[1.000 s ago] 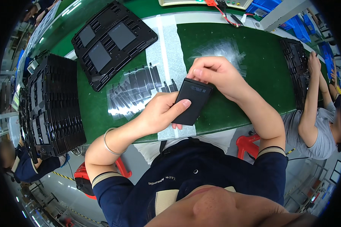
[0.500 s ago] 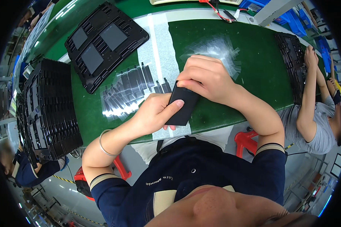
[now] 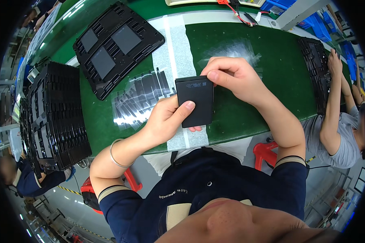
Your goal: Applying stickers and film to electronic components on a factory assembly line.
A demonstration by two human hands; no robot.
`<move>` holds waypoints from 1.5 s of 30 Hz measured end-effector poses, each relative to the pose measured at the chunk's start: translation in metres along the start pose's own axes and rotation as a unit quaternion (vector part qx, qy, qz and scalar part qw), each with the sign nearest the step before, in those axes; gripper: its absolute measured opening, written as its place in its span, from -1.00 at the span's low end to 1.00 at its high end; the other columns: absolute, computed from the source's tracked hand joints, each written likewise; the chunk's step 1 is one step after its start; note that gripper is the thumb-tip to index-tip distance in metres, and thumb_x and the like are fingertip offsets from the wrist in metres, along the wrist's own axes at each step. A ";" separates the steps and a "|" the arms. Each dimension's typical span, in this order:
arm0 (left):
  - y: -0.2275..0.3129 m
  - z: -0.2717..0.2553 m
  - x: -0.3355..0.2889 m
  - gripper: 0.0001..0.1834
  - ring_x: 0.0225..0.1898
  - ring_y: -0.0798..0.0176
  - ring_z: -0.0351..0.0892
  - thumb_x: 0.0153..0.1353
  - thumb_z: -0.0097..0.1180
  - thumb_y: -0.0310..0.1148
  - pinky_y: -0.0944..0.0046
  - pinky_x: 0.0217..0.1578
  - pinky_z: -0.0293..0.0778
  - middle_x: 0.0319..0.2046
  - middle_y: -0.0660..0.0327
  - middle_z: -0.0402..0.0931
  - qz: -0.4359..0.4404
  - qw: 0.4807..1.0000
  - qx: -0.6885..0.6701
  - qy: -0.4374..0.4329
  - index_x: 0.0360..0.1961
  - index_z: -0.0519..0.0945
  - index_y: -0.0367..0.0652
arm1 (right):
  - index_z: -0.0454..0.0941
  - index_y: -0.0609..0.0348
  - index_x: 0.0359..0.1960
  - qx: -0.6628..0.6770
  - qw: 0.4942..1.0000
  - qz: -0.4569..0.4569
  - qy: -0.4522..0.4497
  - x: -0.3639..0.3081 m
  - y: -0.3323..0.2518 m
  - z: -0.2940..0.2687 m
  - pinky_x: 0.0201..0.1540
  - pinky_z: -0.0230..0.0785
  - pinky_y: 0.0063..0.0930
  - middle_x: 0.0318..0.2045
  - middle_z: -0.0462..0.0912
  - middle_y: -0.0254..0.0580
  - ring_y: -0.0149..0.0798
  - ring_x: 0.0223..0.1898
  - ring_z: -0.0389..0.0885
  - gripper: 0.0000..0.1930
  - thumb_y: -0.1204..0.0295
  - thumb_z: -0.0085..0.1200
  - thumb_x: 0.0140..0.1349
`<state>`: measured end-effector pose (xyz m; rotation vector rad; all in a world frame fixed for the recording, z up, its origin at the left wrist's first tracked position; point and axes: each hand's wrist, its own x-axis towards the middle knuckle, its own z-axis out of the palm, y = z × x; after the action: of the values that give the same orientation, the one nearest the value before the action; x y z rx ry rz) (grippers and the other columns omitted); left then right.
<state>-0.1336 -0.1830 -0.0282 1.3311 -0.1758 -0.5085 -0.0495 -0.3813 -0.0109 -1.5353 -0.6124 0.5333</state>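
Observation:
A flat black rectangular pack (image 3: pixel 196 103), with small print near its top edge, is held above the front of the table. My left hand (image 3: pixel 172 115) grips it from the left side, thumb across its face and fingertips showing beneath its lower edge. My right hand (image 3: pixel 235 77) pinches at its upper right corner, thumb and forefinger together. Whether a thin piece is between those fingers cannot be made out. Just left of the pack, black strips on clear film (image 3: pixel 144 93) lie in overlapping rows. Clear film pieces (image 3: pixel 231 50) are heaped behind my right hand.
A black tray (image 3: pixel 117 46) holding 3 flat dark rectangular pieces lies at the back left. Stacked black trays (image 3: pixel 59 117) stand at the left edge. White paper (image 3: pixel 178 52) runs across the green table (image 3: pixel 271 60). At far right, a co-worker's hand touches other black trays (image 3: pixel 312 69).
The pack has turned from a tilt to nearly upright, its printed face now showing. My right hand has shifted from over its top to the upper right corner, uncovering the top edge.

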 end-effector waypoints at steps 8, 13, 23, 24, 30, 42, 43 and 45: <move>0.001 -0.001 -0.001 -0.70 -0.50 0.33 0.57 0.36 -0.24 -0.32 0.40 -0.51 0.51 -0.48 0.10 0.55 -0.001 0.999 0.035 -0.024 -0.24 0.43 -0.38 | 0.57 0.29 -0.43 -0.023 0.999 0.023 0.011 -0.003 -0.005 0.001 -0.41 0.25 -0.64 -0.51 0.53 -0.39 -0.57 -0.47 0.39 -0.82 0.39 0.09 0.18; -0.002 -0.004 -0.001 -0.67 -0.52 0.25 0.60 0.35 -0.25 -0.30 0.39 -0.55 0.52 -0.44 0.02 0.54 0.011 0.997 0.071 -0.032 -0.15 0.37 -0.42 | 0.58 0.27 -0.39 -0.069 0.998 -0.011 0.003 -0.003 -0.008 0.000 -0.40 0.26 -0.62 -0.49 0.54 -0.37 -0.55 -0.46 0.40 -0.84 0.40 0.09 0.18; 0.008 0.000 -0.001 -0.67 -0.69 0.43 0.53 0.31 -0.15 -0.29 0.47 -0.71 0.42 -0.67 0.21 0.52 -0.038 0.989 0.138 -0.039 -0.45 0.50 -0.33 | 0.51 0.26 -0.48 -0.020 1.000 -0.006 -0.009 -0.002 0.005 0.014 -0.42 0.25 -0.55 -0.55 0.47 -0.34 -0.48 -0.48 0.39 -0.91 0.50 0.07 0.14; 0.009 0.000 -0.001 -0.67 -0.69 0.43 0.53 0.31 -0.15 -0.29 0.47 -0.71 0.42 -0.68 0.21 0.52 -0.044 0.989 0.136 -0.036 -0.45 0.50 -0.32 | 0.50 0.25 -0.50 -0.102 0.993 -0.055 -0.001 -0.002 0.002 0.014 -0.44 0.24 -0.53 -0.56 0.47 -0.32 -0.46 -0.49 0.40 -0.91 0.51 0.09 0.12; 0.005 -0.002 0.001 -0.67 -0.70 0.40 0.53 0.31 -0.14 -0.29 0.44 -0.68 0.44 -0.69 0.21 0.52 -0.041 0.982 0.179 -0.042 -0.46 0.50 -0.33 | 0.50 0.24 -0.50 -0.302 0.919 -0.252 0.033 -0.001 0.007 0.013 -0.51 0.22 -0.48 -0.57 0.46 -0.27 -0.35 -0.51 0.41 -0.95 0.55 0.12 0.03; -0.002 -0.005 0.000 -0.70 -0.28 0.45 0.49 0.34 -0.17 -0.33 0.41 -0.24 0.43 -0.32 0.23 0.55 0.133 0.983 0.060 0.110 -0.16 0.51 -0.35 | 0.53 0.32 -0.29 0.179 0.980 0.083 -0.022 0.004 0.015 0.010 -0.13 0.38 -0.56 -0.33 0.58 -0.26 -0.44 -0.25 0.52 -0.89 0.57 0.06 0.14; -0.003 -0.003 -0.001 -0.70 -0.29 0.45 0.49 0.34 -0.17 -0.32 0.41 -0.24 0.43 -0.33 0.23 0.56 0.152 0.979 0.066 0.118 -0.16 0.51 -0.35 | 0.53 0.32 -0.29 0.203 0.974 0.091 -0.049 0.003 0.018 0.012 -0.14 0.39 -0.55 -0.33 0.58 -0.25 -0.44 -0.26 0.53 -0.88 0.58 0.07 0.13; -0.003 -0.004 -0.002 -0.70 -0.30 0.44 0.50 0.33 -0.17 -0.32 0.41 -0.25 0.43 -0.34 0.22 0.56 0.180 0.973 0.084 0.120 -0.16 0.50 -0.36 | 0.52 0.33 -0.29 0.236 0.963 0.099 -0.082 0.002 0.022 0.014 -0.16 0.40 -0.53 -0.34 0.58 -0.23 -0.42 -0.28 0.54 -0.87 0.59 0.09 0.11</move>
<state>-0.1350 -0.1793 -0.0316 1.4734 -0.2580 -0.0249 -0.0561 -0.3701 -0.0338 -1.1087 -0.4171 0.8980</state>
